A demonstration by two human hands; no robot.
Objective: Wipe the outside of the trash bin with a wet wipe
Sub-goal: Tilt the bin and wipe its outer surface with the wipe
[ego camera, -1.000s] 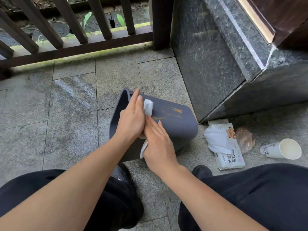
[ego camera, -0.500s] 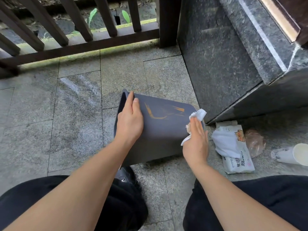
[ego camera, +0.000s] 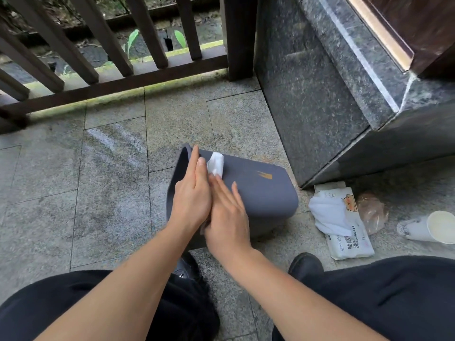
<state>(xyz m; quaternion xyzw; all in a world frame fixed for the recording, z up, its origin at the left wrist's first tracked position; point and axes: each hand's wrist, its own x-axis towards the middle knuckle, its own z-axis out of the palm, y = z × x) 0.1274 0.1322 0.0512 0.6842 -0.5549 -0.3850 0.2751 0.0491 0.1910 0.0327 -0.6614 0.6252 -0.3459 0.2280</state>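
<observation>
Nearest the camera, two dark-trousered knees and a pair of dark shoes frame the work area on the stone floor (ego camera: pixel 110 193).

Just beyond them the hands sit side by side, touching. The left hand (ego camera: pixel 193 193) lies flat with straight fingers on the trash bin (ego camera: pixel 266 195), close to its open rim, steadying it. The right hand (ego camera: pixel 227 212) presses the wet wipe (ego camera: pixel 216 164) against the bin's upper side with extended fingers; a white fold of the wipe shows past the fingertips, beside the left index finger.

The bin lies tipped on its side directly ahead of the hands, its long axis running left to right, mouth at the left, base at the right near the dark stone plinth (ego camera: pixel 320 107). The right hand is the one placed to sweep toward the base; judged from this, the unwiped run lies to its right.

Right of the bin lie a wipes packet (ego camera: pixel 344 225), a crumpled clear bag (ego camera: pixel 371 211) and a paper cup (ego camera: pixel 433 227). Farthest, a wooden railing (ego camera: pixel 118 87).
</observation>
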